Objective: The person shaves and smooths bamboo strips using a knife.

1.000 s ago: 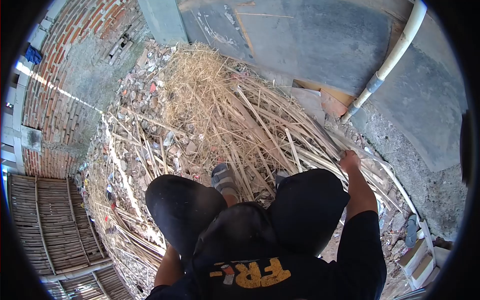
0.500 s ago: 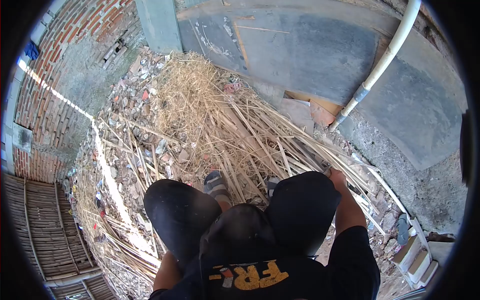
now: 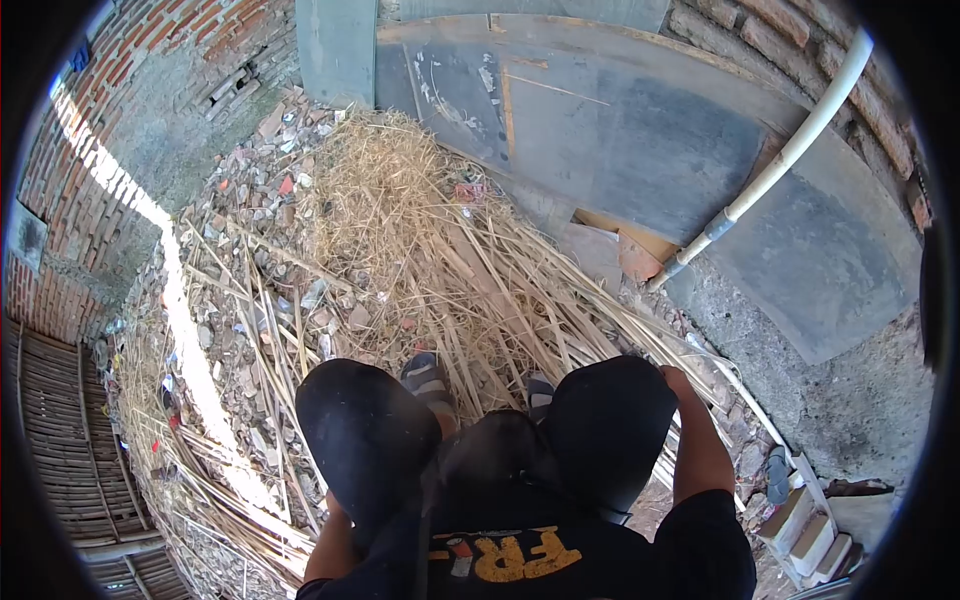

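Observation:
My right hand [image 3: 676, 381] is at the outer side of my right knee [image 3: 617, 410]. The knee covers most of its fingers, so any thing held there is hidden. Nearest to it are long split bamboo strips [image 3: 560, 290], which lie slantwise in a pile ahead of my feet. Low beside my left knee [image 3: 362, 420], only a small part of my left hand [image 3: 336, 510] shows. Its fingers are out of sight behind the leg. My sandalled feet [image 3: 430, 385] stand among the strips and dry shavings.
A heap of fine bamboo shavings [image 3: 380, 190] lies ahead, with rubble [image 3: 285, 160] to its left. Grey boards [image 3: 620, 120] lean at the back. A white pipe [image 3: 790, 155] slants down on the right, above wooden steps [image 3: 805, 535]. A bamboo panel [image 3: 60, 430] is at far left.
My right hand has drawn back slightly toward the knee, and the dark object by its fingers no longer shows. The whole view has shifted a little with my head.

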The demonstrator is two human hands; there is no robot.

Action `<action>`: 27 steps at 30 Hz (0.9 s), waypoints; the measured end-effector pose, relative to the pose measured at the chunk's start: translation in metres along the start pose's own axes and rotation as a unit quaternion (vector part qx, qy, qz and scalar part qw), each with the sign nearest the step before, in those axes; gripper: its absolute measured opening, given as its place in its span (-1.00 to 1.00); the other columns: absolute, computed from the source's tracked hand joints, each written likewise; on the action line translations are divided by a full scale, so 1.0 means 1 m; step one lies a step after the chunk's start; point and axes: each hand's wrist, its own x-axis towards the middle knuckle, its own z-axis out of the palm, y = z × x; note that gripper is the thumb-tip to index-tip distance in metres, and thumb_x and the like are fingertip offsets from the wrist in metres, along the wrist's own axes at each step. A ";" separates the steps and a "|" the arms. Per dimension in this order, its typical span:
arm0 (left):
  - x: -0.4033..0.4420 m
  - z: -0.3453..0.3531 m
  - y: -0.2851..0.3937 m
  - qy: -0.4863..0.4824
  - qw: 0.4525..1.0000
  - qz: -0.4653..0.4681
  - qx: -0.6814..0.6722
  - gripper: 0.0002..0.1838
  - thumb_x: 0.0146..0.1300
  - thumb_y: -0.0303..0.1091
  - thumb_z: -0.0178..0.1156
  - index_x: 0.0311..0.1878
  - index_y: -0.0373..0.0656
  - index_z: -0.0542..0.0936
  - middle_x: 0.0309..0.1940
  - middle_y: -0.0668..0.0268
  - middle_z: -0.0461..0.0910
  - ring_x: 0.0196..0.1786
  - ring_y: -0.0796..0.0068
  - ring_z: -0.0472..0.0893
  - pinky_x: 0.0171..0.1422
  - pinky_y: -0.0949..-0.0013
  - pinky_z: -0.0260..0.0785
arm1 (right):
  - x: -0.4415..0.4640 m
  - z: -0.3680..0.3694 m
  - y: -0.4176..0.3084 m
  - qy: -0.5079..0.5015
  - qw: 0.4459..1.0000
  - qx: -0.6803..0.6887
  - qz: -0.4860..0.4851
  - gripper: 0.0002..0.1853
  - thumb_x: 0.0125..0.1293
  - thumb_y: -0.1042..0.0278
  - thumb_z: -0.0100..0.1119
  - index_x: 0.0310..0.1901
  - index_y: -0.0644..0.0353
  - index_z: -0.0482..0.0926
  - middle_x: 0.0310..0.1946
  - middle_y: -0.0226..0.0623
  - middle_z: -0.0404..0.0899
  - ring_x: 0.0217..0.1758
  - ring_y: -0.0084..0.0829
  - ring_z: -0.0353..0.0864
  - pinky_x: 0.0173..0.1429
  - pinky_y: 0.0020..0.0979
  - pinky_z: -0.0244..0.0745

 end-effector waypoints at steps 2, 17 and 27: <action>0.005 -0.001 -0.021 0.014 1.000 0.014 0.015 -0.68 0.46 -0.13 0.25 -0.08 -0.24 0.70 -0.24 0.26 0.77 -0.20 0.33 0.72 -0.05 0.23 0.55 | -0.010 -0.001 0.001 -0.024 0.999 0.032 0.017 -0.43 0.20 -0.01 0.42 0.16 0.20 0.70 0.08 0.11 0.74 0.20 0.06 0.72 0.26 -0.07 0.58; 0.040 0.023 -0.002 0.111 0.980 -0.043 -0.158 -0.36 0.68 0.12 -0.09 -0.13 -0.31 0.70 -0.36 0.09 0.75 -0.28 0.25 0.73 -0.09 0.15 0.53 | -0.111 -0.131 -0.128 0.167 0.982 0.077 0.050 -0.58 0.16 0.25 0.50 -0.08 0.39 0.64 -0.27 0.01 0.75 -0.28 -0.20 0.80 -0.15 -0.14 0.66; 0.071 -0.020 0.036 0.146 0.915 -0.031 -0.375 -0.56 0.68 -0.01 0.00 -0.09 -0.22 0.62 -0.45 0.30 0.64 -0.51 0.60 0.53 -0.45 0.46 0.39 | -0.227 -0.243 -0.206 0.403 0.899 -0.162 -0.045 -0.76 0.11 0.40 0.32 -0.20 0.30 0.59 -0.30 0.18 0.67 -0.14 0.31 0.64 -0.08 0.08 0.54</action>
